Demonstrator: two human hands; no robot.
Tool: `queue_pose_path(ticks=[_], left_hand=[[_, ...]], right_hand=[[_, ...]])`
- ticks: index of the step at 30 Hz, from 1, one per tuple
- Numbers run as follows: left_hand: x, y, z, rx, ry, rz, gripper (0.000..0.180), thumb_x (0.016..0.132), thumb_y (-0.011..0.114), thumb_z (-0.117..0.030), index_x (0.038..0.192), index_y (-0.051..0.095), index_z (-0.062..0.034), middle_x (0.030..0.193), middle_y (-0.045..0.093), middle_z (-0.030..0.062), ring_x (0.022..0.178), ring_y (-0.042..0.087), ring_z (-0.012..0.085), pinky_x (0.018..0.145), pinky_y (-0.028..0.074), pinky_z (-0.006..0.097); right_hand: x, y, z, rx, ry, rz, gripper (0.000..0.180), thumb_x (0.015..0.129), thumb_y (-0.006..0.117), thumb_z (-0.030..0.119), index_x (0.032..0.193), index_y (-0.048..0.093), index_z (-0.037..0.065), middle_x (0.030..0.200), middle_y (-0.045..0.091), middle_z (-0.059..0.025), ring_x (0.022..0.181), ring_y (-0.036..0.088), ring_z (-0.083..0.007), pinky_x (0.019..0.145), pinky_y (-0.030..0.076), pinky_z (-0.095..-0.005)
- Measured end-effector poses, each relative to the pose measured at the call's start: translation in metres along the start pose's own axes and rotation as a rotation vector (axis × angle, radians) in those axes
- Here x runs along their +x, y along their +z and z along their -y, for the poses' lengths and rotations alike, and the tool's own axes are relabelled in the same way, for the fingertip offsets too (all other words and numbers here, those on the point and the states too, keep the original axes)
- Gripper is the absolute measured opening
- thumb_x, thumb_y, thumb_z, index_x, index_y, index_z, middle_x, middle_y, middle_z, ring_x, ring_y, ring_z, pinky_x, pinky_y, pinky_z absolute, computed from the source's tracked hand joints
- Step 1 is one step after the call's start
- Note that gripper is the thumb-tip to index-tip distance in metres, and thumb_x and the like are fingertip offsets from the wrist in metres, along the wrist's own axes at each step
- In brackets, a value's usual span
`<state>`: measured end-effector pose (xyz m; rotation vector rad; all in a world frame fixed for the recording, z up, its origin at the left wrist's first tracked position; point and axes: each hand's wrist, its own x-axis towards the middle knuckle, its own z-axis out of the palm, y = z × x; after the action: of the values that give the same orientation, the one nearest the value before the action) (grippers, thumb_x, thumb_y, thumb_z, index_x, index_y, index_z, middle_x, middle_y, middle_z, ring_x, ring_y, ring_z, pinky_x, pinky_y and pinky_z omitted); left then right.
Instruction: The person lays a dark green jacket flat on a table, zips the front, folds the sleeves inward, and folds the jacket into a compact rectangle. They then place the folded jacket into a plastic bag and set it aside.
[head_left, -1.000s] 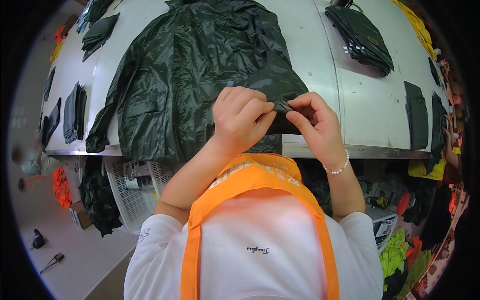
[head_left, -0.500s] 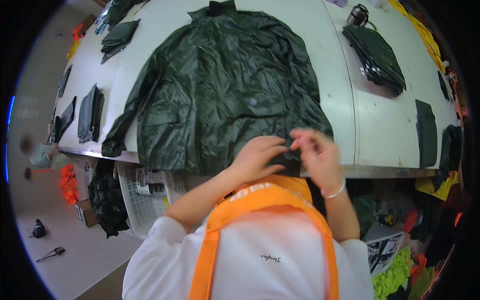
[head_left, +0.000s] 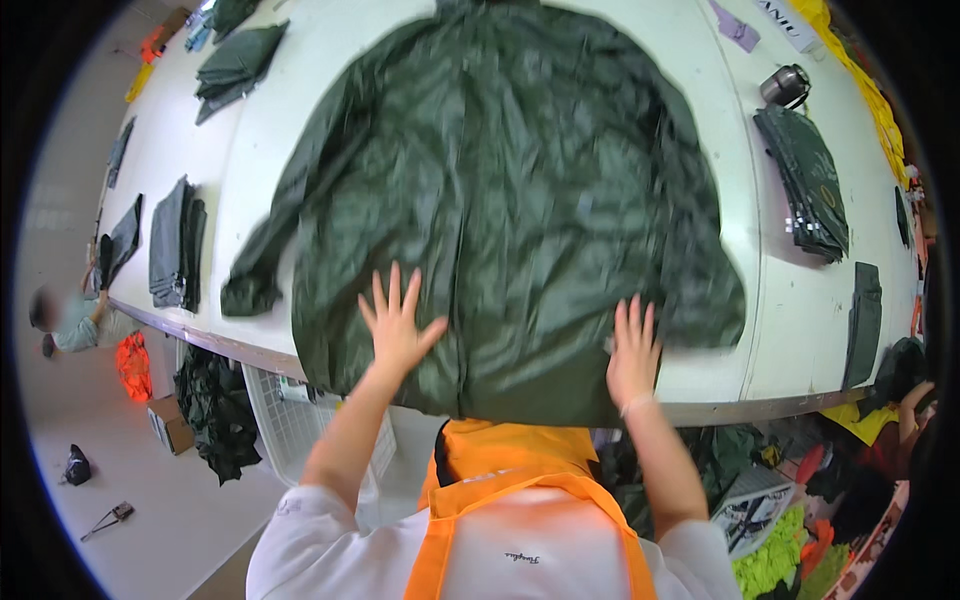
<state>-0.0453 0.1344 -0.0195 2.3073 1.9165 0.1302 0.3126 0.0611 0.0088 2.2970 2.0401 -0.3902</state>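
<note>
A dark green, glossy jacket [head_left: 540, 210] lies spread on a white table [head_left: 700, 375], its sleeves out to both sides and its collar at the far edge of the view. The jacket's lower hem reaches over the table's near edge. My left hand [head_left: 398, 328] rests on the lower left part of the jacket, fingers spread. At the lower right, my right hand [head_left: 632, 362] lies flat on the fabric beside the right sleeve, its fingers stretched out. Neither hand holds anything.
Folded dark green garments [head_left: 178, 245] lie at the left, and another stack [head_left: 805, 185] at the right near a metal flask [head_left: 785, 86]. Below the left edge stands a white basket [head_left: 285, 420]. People are at the far left [head_left: 75, 318] and far right [head_left: 912, 405].
My hands were close together over the near hem; now they have moved apart and lie flat on the jacket. The fabric looks smoother and wider, and the view has shifted.
</note>
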Motion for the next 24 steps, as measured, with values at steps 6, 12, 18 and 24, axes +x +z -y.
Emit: queue_pose_path(ticks=[6, 12, 18, 24], left_hand=[[0.195, 0.03, 0.014, 0.047, 0.03, -0.263, 0.079, 0.081, 0.054, -0.061, 0.145, 0.031, -0.0209, 0.152, 0.024, 0.0103, 0.14, 0.017, 0.0365, 0.107, 0.01, 0.065], [0.164, -0.003, -0.02, -0.191, 0.225, -0.379, 0.064, 0.084, 0.06, -0.048, 0.136, 0.044, -0.0139, 0.144, 0.038, 0.0127, 0.136, 0.029, 0.0323, 0.107, 0.016, 0.06], [0.064, 0.024, -0.018, -0.091, 0.374, -0.122, 0.07, 0.081, 0.058, -0.057, 0.141, 0.039, -0.0252, 0.15, 0.029, 0.0099, 0.138, 0.025, 0.0327, 0.107, 0.016, 0.061], [0.087, 0.01, -0.04, -0.051, 0.336, -0.147, 0.071, 0.082, 0.063, -0.041, 0.138, 0.037, -0.0071, 0.147, 0.029, 0.0193, 0.135, 0.026, 0.0365, 0.109, 0.02, 0.055]], right_hand=[[0.191, 0.011, -0.015, -0.153, 0.14, -0.339, 0.052, 0.094, 0.045, 0.015, 0.144, 0.032, 0.023, 0.152, 0.025, -0.0091, 0.139, 0.023, -0.0308, 0.109, 0.02, -0.0586], [0.135, -0.015, 0.047, 0.073, -0.126, -0.336, 0.048, 0.091, 0.048, 0.009, 0.137, 0.041, 0.014, 0.138, 0.046, -0.0116, 0.129, 0.039, -0.0353, 0.105, 0.031, -0.053], [0.036, 0.038, 0.06, 0.037, -0.124, -0.165, 0.05, 0.093, 0.049, 0.013, 0.14, 0.038, 0.024, 0.148, 0.033, -0.0045, 0.137, 0.029, -0.0281, 0.108, 0.023, -0.0562], [0.059, 0.027, 0.04, 0.26, -0.079, -0.42, 0.028, 0.094, 0.048, 0.014, 0.121, 0.055, 0.01, 0.123, 0.056, -0.0115, 0.114, 0.051, -0.0303, 0.096, 0.04, -0.0436]])
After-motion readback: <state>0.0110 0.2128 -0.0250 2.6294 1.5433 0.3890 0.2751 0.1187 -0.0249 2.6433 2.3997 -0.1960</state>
